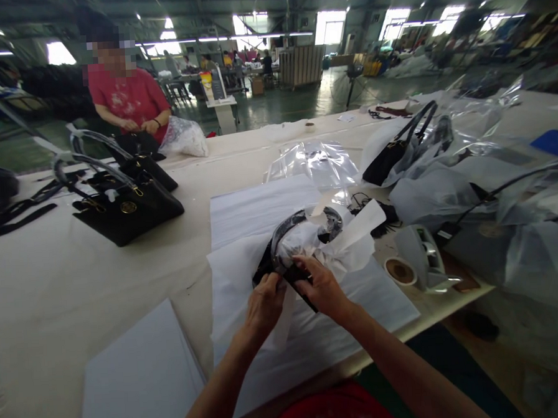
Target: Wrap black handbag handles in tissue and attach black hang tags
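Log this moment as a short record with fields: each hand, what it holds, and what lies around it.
left hand: grips the near end of a black handbag half wrapped in white tissue paper
right hand: pinches the same bag beside the left
under the bag: white sheet on the table
right of hands: tape dispenser
far left: two black handbags, a person in a red shirt behind them

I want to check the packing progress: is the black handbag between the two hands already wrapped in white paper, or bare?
Partly wrapped. White tissue paper covers most of the black handbag, but its handle and a dark corner remain bare.
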Demonstrator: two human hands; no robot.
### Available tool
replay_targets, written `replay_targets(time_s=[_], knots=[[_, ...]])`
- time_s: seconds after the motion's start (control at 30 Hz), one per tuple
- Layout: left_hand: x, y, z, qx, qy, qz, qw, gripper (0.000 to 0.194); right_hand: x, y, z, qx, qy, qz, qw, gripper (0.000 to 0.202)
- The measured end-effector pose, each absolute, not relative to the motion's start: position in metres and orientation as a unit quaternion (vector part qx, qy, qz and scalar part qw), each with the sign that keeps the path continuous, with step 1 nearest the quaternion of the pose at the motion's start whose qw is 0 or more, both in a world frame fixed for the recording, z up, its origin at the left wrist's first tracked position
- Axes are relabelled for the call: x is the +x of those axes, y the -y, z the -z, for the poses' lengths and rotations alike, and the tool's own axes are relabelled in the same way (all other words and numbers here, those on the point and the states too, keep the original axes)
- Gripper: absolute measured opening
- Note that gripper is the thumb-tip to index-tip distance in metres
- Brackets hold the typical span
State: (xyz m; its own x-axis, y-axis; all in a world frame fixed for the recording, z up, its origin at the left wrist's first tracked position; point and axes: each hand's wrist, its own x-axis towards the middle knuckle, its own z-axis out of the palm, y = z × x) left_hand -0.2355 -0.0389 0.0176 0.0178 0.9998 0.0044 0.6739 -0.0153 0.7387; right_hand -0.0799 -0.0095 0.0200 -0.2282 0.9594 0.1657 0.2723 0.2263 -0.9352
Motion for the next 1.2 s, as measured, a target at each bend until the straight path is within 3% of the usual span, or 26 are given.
replay_targets(time_s=[0.1,0.2,0.37,0.63,0.93,1.1,1.2], knots=[[-0.230,0.041,-0.013,0.653,-0.653,-0.277,0.266,0.004,-0.081,0.019,-0.014,-0.474,0.454,-0.631,0.413,0.052],[-0.228,0.043,-0.007,0.652,-0.651,-0.290,0.260,0.010,-0.082,0.027,-0.012,-0.440,0.323,-0.761,0.352,0.051],[-0.236,0.047,0.001,0.658,-0.619,-0.326,0.278,0.004,-0.077,0.034,-0.017,-0.396,0.342,-0.816,0.244,0.035],[-0.243,0.050,-0.014,0.634,-0.564,-0.375,0.373,0.017,-0.060,0.020,-0.029,-0.356,0.344,-0.840,0.224,0.034],[-0.262,0.056,-0.024,0.478,-0.407,-0.435,0.645,0.015,-0.094,0.021,-0.013,-0.414,0.295,-0.743,0.434,0.030],[-0.264,0.065,-0.023,0.486,-0.433,-0.427,0.628,0.019,-0.111,0.016,-0.009,-0.421,0.303,-0.703,0.487,0.026],[-0.261,0.071,-0.021,0.558,-0.471,-0.386,0.564,0.038,-0.111,0.010,-0.016,-0.428,0.303,-0.698,0.487,0.027]])
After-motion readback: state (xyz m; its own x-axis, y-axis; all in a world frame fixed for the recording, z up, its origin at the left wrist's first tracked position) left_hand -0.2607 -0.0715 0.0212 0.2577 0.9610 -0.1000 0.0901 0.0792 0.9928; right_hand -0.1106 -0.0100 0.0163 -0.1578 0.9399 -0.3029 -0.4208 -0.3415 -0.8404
